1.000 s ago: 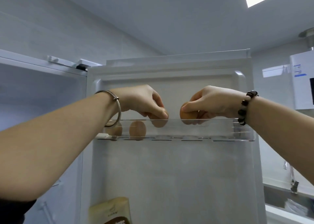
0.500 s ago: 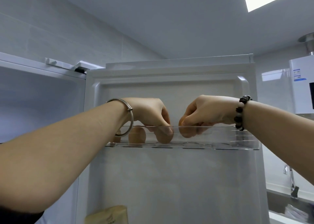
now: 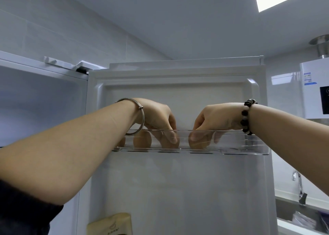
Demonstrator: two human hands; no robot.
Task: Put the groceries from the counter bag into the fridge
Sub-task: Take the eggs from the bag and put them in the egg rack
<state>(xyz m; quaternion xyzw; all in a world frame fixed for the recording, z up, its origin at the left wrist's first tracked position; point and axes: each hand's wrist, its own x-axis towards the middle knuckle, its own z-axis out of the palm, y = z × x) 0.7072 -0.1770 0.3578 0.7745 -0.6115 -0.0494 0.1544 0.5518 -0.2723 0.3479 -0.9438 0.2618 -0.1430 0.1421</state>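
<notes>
The open fridge door [image 3: 178, 181] fills the middle, with a clear top shelf [image 3: 236, 149] holding brown eggs. My left hand [image 3: 156, 117] reaches over the shelf rim, fingers down on a brown egg [image 3: 168, 144]. My right hand [image 3: 215, 117] does the same on another egg [image 3: 195, 144] just to the right. Two more eggs rest at the shelf's left end; one of them [image 3: 142, 139] shows fully, the other is partly behind my left wrist. Both held eggs sit low in the shelf, at its floor.
The fridge interior [image 3: 41, 101] opens at left. A tan paper package [image 3: 110, 224] stands in a lower door shelf. A white water heater [image 3: 315, 92] hangs at right, above a sink with a tap [image 3: 299, 186].
Both hands have lowered their eggs from above the shelf rim down into the shelf. The view has tilted slightly, so the door sits lower in frame.
</notes>
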